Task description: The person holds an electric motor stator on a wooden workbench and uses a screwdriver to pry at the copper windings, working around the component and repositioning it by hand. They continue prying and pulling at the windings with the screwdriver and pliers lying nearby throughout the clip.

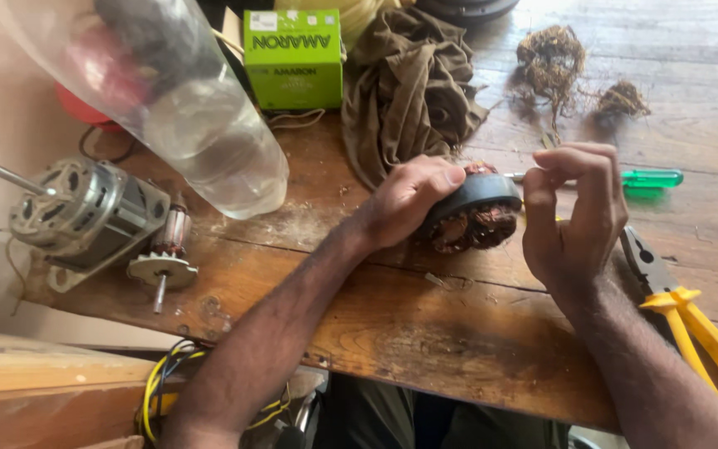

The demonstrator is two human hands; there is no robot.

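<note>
Now the left hand (409,204) clamps the motor stator (471,216) on the tabletop (425,324), bore axis tipped toward the viewer (copper windings showing); right hand (575,216) fingers (552,162) are curled together just beside it, in front of a green-handled screwdriver (637,178).

Packaging in view: one carton, one plastic wrapper.

A bright green rectangular carton (293,58) with dark lettering and a small white label at its top corner stands at the far edge of the wooden bench (425,324). A clear plastic wrapper (168,100), containing dark and red items, lies left of the carton, tilted.
</note>
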